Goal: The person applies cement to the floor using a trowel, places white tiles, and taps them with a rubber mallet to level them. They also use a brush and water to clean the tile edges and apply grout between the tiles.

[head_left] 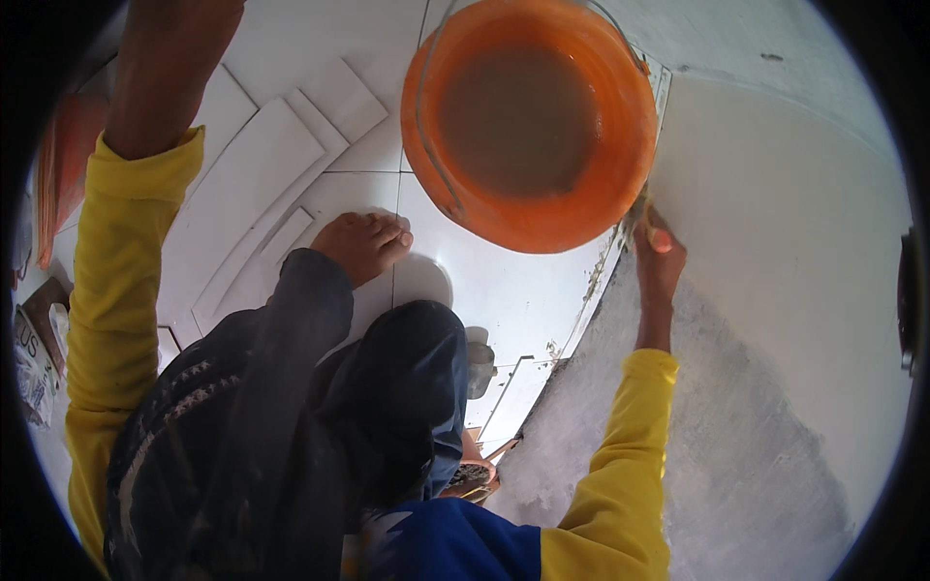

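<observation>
Head view, right hand (pixel 659 259) gripping tool, outstretched

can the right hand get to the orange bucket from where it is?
Probably yes. The right hand sits at the tile edge just beside the orange bucket, nothing between them. It appears to be gripping a small tool, so its fingers are not free.

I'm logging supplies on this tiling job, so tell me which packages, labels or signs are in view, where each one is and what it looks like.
Bag: far left edge, on the floor beside the left sleeve; a crumpled whitish sack with dark print, partly cut off by the rim of the picture.
No other package, sign or screen shows; the orange bucket by the wall bears no label that can be seen.
</observation>
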`<state>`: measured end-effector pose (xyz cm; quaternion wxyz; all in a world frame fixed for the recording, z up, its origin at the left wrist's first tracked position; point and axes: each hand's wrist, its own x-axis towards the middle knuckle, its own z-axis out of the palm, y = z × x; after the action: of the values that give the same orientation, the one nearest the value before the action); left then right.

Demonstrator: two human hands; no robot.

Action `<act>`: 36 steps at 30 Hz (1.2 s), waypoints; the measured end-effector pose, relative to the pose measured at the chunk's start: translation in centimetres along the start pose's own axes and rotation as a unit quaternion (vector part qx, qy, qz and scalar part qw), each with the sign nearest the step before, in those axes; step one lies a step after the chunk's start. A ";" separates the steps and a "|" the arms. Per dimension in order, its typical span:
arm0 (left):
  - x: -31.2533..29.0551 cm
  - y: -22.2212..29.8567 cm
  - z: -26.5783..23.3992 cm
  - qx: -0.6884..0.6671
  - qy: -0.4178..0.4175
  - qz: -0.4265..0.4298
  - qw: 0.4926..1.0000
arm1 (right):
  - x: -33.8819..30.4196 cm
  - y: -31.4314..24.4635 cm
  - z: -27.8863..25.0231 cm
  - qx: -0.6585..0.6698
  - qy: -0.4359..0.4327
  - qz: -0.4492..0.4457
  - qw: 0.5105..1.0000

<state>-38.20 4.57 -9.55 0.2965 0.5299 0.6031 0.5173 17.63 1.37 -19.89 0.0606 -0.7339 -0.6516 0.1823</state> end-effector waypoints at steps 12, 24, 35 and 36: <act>-0.8 1.0 2.9 -0.017 -0.026 0.015 0.999 | -19.9 6.4 0.6 -0.008 0.024 -0.022 0.999; 0.8 -1.6 1.5 0.015 -0.119 0.018 0.993 | -32.3 7.5 -4.0 -0.120 -0.033 0.040 0.991; -1.1 1.8 3.4 -0.058 -0.085 -0.067 0.992 | -10.1 -20.1 -4.0 0.477 0.147 -0.028 0.866; -1.2 1.8 3.5 -0.064 -0.082 -0.067 0.992 | -8.7 -21.3 -1.8 0.447 0.128 -0.044 0.884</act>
<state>-34.09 4.35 -9.13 0.4119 0.5087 0.5769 0.4886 -2.39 -3.80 -9.65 0.4728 -0.6169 -0.5191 0.3556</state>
